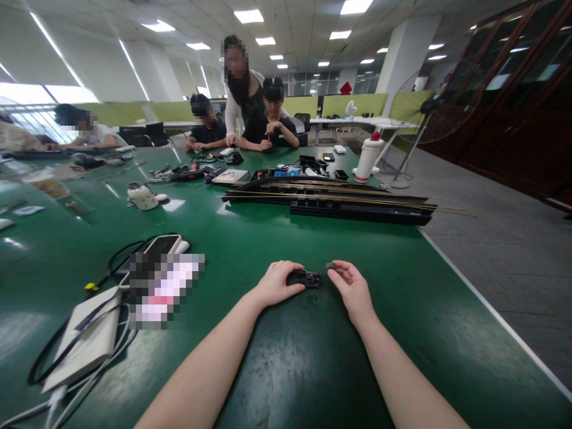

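My left hand (277,282) grips a small black device part (310,279) by its left end, thumb on the near side and fingers on the far side. The part lies low at the green table (286,369) and shows fine detail on top, too small to name. Just to its right, my right hand (354,290) pinches a tiny dark piece (329,266) between thumb and fingertips. A narrow gap separates that piece from the black part. What the tiny piece is, I cannot make out.
Long black rails (361,213) with thin brass-coloured rods lie across the table ahead. A white bottle (369,158) stands at the back right. To my left are a phone (163,250), a white power bank (84,339) and cables. Several people sit or stand beyond; a fan (429,107) is at the right.
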{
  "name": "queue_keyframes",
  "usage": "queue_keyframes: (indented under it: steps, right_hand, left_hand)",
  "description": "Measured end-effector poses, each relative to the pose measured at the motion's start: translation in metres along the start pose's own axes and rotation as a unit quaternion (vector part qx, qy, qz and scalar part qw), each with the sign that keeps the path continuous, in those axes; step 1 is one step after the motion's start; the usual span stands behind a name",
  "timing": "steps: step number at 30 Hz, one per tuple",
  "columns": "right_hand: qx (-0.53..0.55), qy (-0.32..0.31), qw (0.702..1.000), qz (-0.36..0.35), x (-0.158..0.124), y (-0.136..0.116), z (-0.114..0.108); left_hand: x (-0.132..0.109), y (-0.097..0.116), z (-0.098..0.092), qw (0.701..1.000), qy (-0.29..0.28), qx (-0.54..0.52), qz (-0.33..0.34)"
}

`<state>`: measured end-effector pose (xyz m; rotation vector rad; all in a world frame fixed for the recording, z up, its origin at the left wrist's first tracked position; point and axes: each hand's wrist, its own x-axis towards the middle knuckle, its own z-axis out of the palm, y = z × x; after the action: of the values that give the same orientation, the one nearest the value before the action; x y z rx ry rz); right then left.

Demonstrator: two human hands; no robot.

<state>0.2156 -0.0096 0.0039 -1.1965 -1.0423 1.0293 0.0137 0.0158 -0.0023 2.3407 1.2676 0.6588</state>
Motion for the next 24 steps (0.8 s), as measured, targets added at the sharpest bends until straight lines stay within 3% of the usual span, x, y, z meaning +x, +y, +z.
queue_keyframes:
  steps: [9, 24]
  right_hand:
    - [0.05, 0.032, 0.998, 0.016, 0.0008, 0.0014, -0.0013]
    - [0.047, 0.054, 0.997, 0.009, 0.002, 0.0016, -0.0017]
  left_hand:
    - [-0.0004, 0.0015, -0.0015, 1.0, 0.0, -0.002, 0.001]
    - [-0.0008, 0.001, -0.0018, 1.0, -0.005, 0.0, -0.003]
